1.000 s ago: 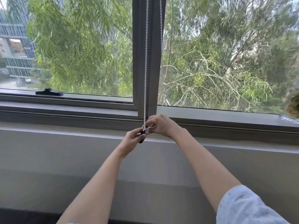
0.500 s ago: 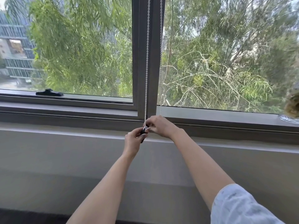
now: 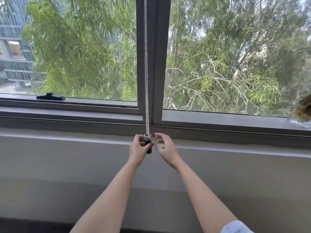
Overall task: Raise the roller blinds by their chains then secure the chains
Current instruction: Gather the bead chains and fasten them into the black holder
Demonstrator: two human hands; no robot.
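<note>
A white bead chain [image 3: 146, 78] hangs down the grey window post [image 3: 159, 61], its two strands close together. The strands end in a small dark holder with a silver top [image 3: 148, 143] just below the sill. My left hand [image 3: 139, 147] is closed around that holder from the left. My right hand [image 3: 165, 147] hovers just to the right of it, fingers spread, touching neither holder nor chain. The blind itself is out of view above.
A black window handle [image 3: 50, 97] lies on the left frame. A glass dish with a brown plant [image 3: 302, 115] stands on the sill [image 3: 227, 121] at far right. Below the sill runs a plain grey wall [image 3: 67, 165].
My right hand has let go of the chain and drawn back to the right with its fingers spread. The two strands, apart before, now hang together into the holder.
</note>
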